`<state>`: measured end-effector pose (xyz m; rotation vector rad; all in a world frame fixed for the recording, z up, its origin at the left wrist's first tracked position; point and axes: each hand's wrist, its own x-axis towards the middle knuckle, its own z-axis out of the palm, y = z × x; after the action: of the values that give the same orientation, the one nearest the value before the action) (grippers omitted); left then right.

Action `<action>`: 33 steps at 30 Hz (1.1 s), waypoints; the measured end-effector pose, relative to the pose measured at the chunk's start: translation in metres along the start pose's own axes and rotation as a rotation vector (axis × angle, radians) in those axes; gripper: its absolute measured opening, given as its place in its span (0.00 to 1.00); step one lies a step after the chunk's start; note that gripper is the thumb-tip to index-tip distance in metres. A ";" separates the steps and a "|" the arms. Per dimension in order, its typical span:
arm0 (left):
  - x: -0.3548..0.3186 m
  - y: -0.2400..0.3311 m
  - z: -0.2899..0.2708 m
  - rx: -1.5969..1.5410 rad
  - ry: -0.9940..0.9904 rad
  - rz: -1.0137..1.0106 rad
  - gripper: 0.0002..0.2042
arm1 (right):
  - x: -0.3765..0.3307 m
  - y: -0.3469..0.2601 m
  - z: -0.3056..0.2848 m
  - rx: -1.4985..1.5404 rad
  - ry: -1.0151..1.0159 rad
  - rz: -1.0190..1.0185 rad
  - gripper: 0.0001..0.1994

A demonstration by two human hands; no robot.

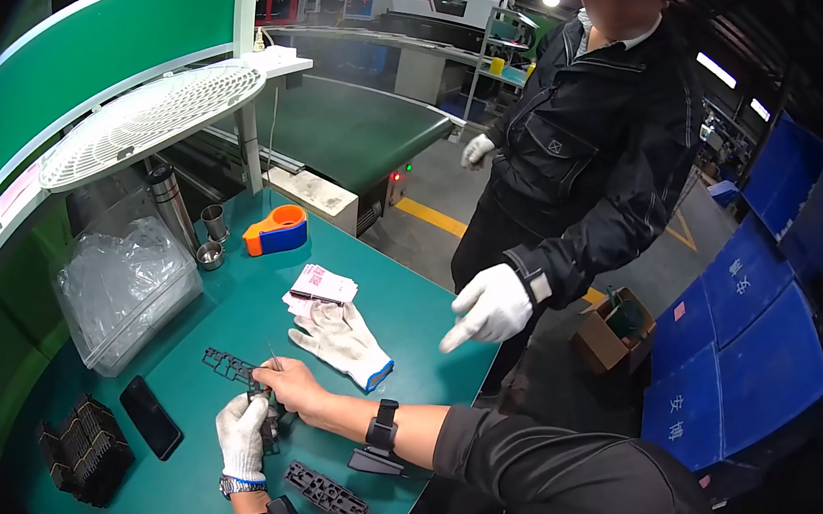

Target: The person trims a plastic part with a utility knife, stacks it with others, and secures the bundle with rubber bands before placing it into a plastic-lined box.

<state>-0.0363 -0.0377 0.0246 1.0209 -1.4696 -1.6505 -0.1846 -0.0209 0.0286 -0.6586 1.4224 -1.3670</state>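
My left hand (242, 437), in a white glove, is closed on a black plastic part (270, 430) with a cut-out, frame-like shape. My bare right hand (292, 386) is pinched just above it, with a thin rod-like tool (273, 353) sticking up from its fingers. Beyond the fingertips extends a lattice-like black plastic piece (226, 364); whether it joins the part in my left hand is hidden. Nearer me, a dark moulded part (327, 491) lies on the green table (246, 304). A loose white glove (346, 347) rests beyond my right hand.
A stack of black parts (87, 450) and a phone (150, 417) sit at left. Farther back are a plastic-bag-filled bin (130, 297), a tape dispenser (275, 231), paper slips (322, 285) and a steel flask (170, 202). A co-worker's gloved hand (489, 307) hovers near the right table edge.
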 end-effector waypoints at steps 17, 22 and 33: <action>0.009 -0.010 -0.007 0.022 -0.029 -0.066 0.12 | 0.008 -0.006 -0.008 0.059 -0.059 0.147 0.08; 0.007 -0.017 -0.011 -0.061 0.019 -0.035 0.13 | 0.007 -0.022 -0.017 0.191 -0.070 0.239 0.08; 0.000 -0.007 -0.013 -0.149 0.079 -0.100 0.13 | 0.001 -0.042 -0.034 0.342 -0.154 0.274 0.07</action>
<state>-0.0248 -0.0426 0.0174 1.0786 -1.2420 -1.7413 -0.2265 -0.0166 0.0625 -0.3241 1.0770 -1.2710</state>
